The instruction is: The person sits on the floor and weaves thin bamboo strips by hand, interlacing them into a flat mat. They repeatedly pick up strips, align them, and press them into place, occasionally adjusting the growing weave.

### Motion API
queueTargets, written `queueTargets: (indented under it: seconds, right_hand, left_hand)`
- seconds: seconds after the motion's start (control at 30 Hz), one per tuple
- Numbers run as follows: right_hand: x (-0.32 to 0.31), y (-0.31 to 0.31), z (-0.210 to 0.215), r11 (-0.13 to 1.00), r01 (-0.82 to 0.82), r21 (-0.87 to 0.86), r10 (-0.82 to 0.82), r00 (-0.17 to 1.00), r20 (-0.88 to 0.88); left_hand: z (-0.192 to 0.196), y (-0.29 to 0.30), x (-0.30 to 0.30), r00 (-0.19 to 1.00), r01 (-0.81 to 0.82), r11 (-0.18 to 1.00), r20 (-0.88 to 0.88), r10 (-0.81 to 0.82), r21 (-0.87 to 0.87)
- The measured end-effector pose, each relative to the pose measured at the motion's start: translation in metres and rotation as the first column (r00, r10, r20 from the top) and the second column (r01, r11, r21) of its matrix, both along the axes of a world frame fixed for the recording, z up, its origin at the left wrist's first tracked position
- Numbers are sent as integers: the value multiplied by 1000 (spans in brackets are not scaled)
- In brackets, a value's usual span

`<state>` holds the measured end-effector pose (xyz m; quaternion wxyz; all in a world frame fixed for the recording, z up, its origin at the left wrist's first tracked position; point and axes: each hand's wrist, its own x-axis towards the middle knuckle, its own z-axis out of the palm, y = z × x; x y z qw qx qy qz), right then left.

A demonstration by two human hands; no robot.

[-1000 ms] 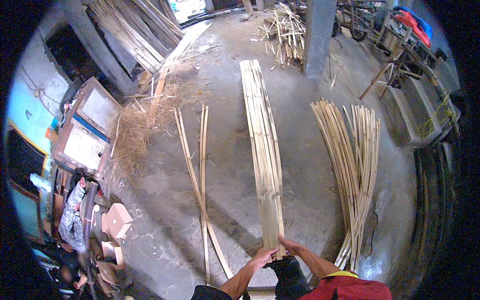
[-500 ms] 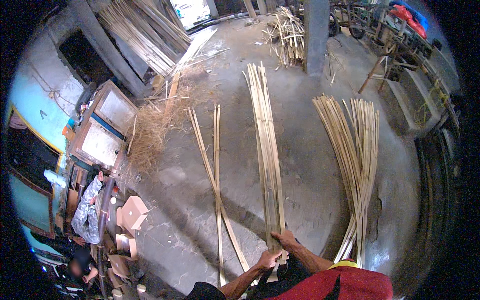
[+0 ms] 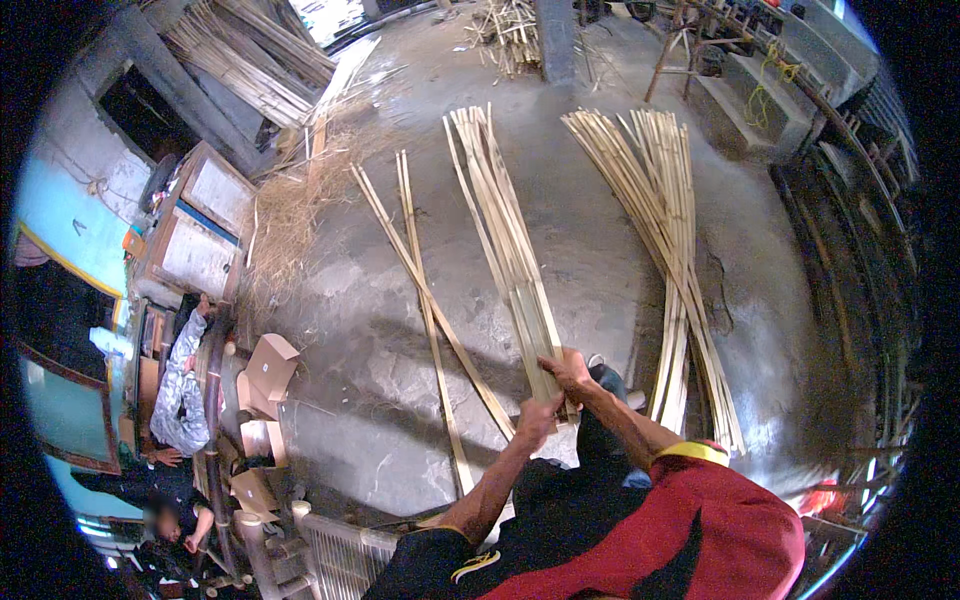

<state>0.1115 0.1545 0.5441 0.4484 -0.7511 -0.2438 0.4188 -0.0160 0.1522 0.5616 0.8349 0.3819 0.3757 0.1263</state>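
A bundle of long, pale bamboo strips (image 3: 510,255) reaches from my hands away over the floor, its far end fanned slightly. My left hand (image 3: 538,420) is closed around the near end. Just beyond and to the right, my right hand (image 3: 567,372) grips the same bundle, fingers wrapped over its right side. The strips' near tips are partly covered by my hands. To the left, a few loose bamboo strips (image 3: 418,268) lie crossed on the floor. A thicker crossed pile of bamboo strips (image 3: 672,230) lies to the right.
A person (image 3: 175,505) sits at the lower left near open cardboard boxes (image 3: 268,370) and a bamboo bench (image 3: 350,545). Shavings (image 3: 290,245) lie beside a wooden cabinet (image 3: 200,220). Farther off stand a pillar (image 3: 556,45) and leaning bamboo poles (image 3: 240,70). Concrete steps (image 3: 745,110) rise at the right.
The whole view has shifted, showing more of my body and arms. The held bundle now slants more, its far end toward the left. Both hands keep their grip.
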Motion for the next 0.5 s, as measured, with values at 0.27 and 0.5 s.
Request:
queueTargets:
  seconds: [0.27,0.5]
  right_hand:
    - [-13,-79,-41,979,-56,-195,41,996,-77]
    - [-4,-110,-103,951,-45,-306,-8,986,-169]
  left_hand:
    - [-58,-74,-19,994,2,961,108,29,-277]
    - [-94,-94,-5,995,47,887,95,-4,-459]
